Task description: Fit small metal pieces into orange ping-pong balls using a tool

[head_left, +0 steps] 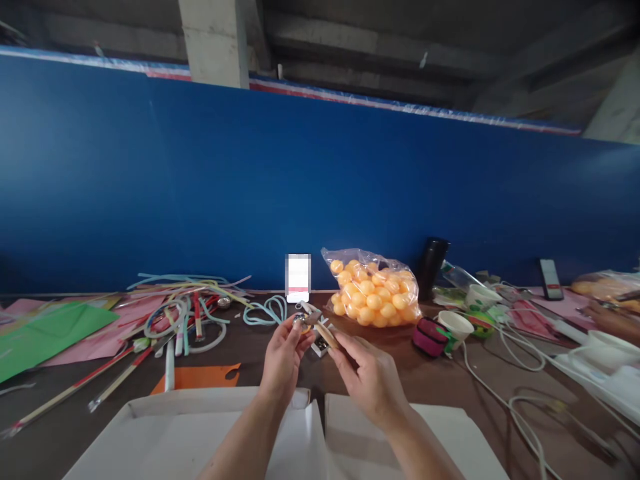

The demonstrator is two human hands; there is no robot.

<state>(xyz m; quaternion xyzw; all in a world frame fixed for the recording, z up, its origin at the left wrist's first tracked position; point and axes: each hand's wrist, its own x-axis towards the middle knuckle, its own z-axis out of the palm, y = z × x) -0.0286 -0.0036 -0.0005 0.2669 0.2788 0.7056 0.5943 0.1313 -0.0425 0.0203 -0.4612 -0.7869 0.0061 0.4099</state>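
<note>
Between the thumb and fingers of my left hand (281, 357) is a small shiny round metal piece (299, 320); its exact kind is too small to make out. My right hand (369, 373) grips the wooden handle of a hammer-like tool (327, 335). The grey metal head of that tool (312, 316) is close beside the shiny piece, and I cannot tell whether they touch. Beneath the hands, a small white box (319, 350) with shiny bits in it is partly hidden. Both forearms reach over two white cardboard pieces (220, 433).
A clear bag of orange balls (373, 300) stands against the blue partition (300, 167), near a black bottle (433, 267). Left are coloured tubes (170, 317) and green paper (55, 333). Paper cups (455, 327), a purple pouch (430, 337) and white cables (515, 413) lie right.
</note>
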